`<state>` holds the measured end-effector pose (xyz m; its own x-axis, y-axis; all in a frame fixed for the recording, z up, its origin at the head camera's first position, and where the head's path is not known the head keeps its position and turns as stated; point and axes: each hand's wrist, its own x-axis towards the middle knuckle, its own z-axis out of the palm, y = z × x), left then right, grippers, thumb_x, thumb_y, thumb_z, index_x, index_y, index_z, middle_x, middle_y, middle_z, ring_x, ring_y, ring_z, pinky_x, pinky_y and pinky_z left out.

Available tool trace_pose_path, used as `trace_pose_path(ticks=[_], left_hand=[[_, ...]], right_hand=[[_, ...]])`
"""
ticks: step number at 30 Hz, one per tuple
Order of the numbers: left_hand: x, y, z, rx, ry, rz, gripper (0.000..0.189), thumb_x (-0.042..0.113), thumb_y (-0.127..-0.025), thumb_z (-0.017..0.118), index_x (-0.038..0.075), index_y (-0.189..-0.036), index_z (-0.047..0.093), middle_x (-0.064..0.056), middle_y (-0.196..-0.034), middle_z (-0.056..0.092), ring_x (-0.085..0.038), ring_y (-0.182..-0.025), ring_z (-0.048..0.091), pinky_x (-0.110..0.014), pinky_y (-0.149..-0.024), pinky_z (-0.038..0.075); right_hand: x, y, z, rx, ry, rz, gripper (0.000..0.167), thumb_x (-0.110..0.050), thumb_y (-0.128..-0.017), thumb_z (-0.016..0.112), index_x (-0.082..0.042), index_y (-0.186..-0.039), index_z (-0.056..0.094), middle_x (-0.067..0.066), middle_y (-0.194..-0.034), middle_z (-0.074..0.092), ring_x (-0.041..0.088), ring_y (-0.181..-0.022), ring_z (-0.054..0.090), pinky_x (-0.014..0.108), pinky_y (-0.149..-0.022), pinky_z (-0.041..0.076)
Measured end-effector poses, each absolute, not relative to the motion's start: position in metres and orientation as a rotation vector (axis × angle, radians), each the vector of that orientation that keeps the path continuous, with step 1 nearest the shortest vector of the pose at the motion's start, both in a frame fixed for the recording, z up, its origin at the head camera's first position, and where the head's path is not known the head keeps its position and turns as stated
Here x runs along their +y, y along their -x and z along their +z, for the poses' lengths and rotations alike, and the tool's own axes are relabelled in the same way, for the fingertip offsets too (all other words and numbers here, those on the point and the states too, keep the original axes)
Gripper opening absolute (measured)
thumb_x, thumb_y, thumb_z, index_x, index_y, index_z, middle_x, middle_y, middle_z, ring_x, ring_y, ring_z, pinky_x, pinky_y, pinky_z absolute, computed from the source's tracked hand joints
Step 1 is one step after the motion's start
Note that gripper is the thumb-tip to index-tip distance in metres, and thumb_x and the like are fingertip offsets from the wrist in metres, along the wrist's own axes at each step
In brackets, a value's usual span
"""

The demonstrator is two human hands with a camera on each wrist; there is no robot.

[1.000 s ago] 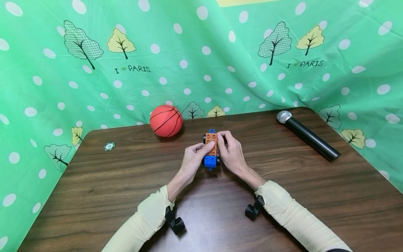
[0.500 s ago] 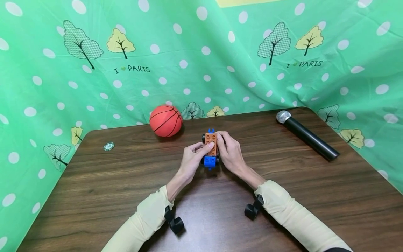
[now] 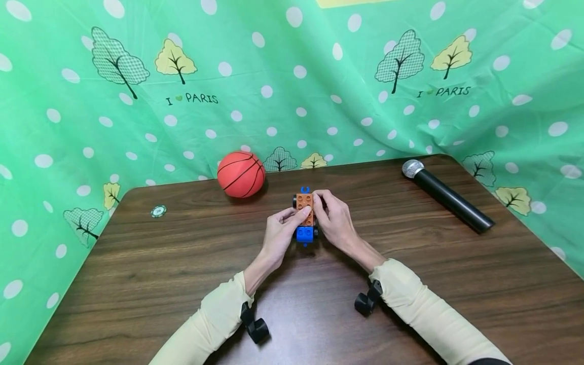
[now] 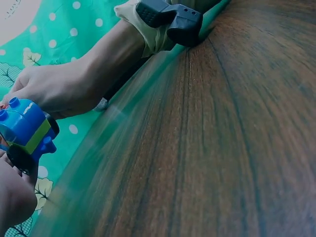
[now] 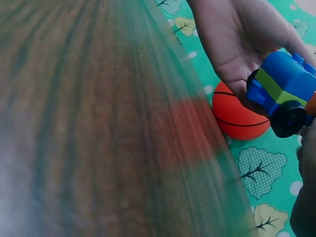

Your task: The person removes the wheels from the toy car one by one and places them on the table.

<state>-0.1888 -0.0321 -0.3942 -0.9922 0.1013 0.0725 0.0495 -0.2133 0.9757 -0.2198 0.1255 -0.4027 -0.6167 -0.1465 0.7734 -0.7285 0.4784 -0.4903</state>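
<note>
Both hands hold a toy car (image 3: pixel 304 234) built of blocks, orange studded on top with a blue block at the near end, black wheels and a blue hook at the far end. My left hand (image 3: pixel 280 233) grips it from the left, thumb lying across the orange studs. From the right, my right hand (image 3: pixel 336 223) pinches its far side; some of those fingers are hidden. In the right wrist view, the toy car (image 5: pixel 284 89) shows a green layer under its blue block. The left wrist view shows the same toy car (image 4: pixel 27 126) raised above the tabletop.
A red basketball (image 3: pixel 241 175) sits at the table's back edge, left of the hands. A poker chip (image 3: pixel 158 211) lies at the far left, and a black microphone (image 3: pixel 447 195) at the right. Behind the wooden table (image 3: pixel 191 263) hangs a green dotted cloth (image 3: pixel 274 66).
Both hands keep their hold on the toy car and stay in nearly the same place. Only slight shifts of the view and the left forearm show.
</note>
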Motion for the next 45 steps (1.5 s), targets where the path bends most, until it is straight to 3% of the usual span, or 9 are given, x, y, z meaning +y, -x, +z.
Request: trace_pose_path(ticks=[8, 28, 31, 39, 45], left_hand=[[-0.033, 0.19, -0.391, 1.937, -0.21, 2.395, 0.032, 0.023, -0.097, 0.073, -0.007, -0.109, 0.073, -0.008, -0.09, 0.077, -0.01, -0.081, 0.071, -0.025, -0.079, 0.055], [-0.039, 0.191, -0.389, 1.869, -0.217, 2.338, 0.036, 0.026, -0.098, 0.072, -0.007, -0.113, 0.073, -0.011, -0.095, 0.077, -0.016, -0.086, 0.073, -0.029, -0.085, 0.055], [-0.039, 0.19, -0.388, 1.82, -0.245, 2.354, 0.036, 0.024, -0.099, 0.071, -0.008, -0.115, 0.071, -0.013, -0.095, 0.077, -0.018, -0.084, 0.074, -0.03, -0.084, 0.057], [-0.042, 0.191, -0.385, 1.688, -0.238, 2.386, 0.039, 0.023, -0.102, 0.067, -0.011, -0.122, 0.066, -0.016, -0.096, 0.076, -0.019, -0.081, 0.074, -0.031, -0.078, 0.06], [-0.043, 0.192, -0.386, 1.698, -0.251, 2.424, 0.037, 0.021, -0.102, 0.067, -0.012, -0.12, 0.066, -0.017, -0.099, 0.076, -0.02, -0.087, 0.075, -0.032, -0.084, 0.059]], right_hand=[[0.131, 0.223, -0.401, -2.054, -0.822, 0.97, 0.01, 0.003, -0.1, 0.057, 0.005, -0.107, 0.064, 0.016, -0.091, 0.066, 0.028, -0.078, 0.062, 0.046, -0.066, 0.055], [0.141, 0.227, -0.399, -2.054, -0.941, 0.913, 0.013, 0.003, -0.098, 0.058, 0.004, -0.109, 0.065, 0.015, -0.093, 0.067, 0.028, -0.08, 0.061, 0.045, -0.068, 0.054], [0.142, 0.229, -0.399, -2.021, -0.97, 0.888, 0.014, -0.002, -0.102, 0.055, 0.005, -0.109, 0.065, 0.015, -0.092, 0.066, 0.028, -0.078, 0.06, 0.045, -0.067, 0.053], [0.146, 0.231, -0.398, -1.998, -1.026, 0.892, 0.041, -0.027, -0.114, 0.039, 0.004, -0.113, 0.065, 0.011, -0.092, 0.063, 0.022, -0.08, 0.056, 0.04, -0.068, 0.05], [0.148, 0.228, -0.399, -2.016, -0.957, 1.031, 0.021, -0.01, -0.106, 0.053, 0.002, -0.118, 0.066, 0.012, -0.099, 0.063, 0.019, -0.08, 0.054, 0.038, -0.066, 0.048]])
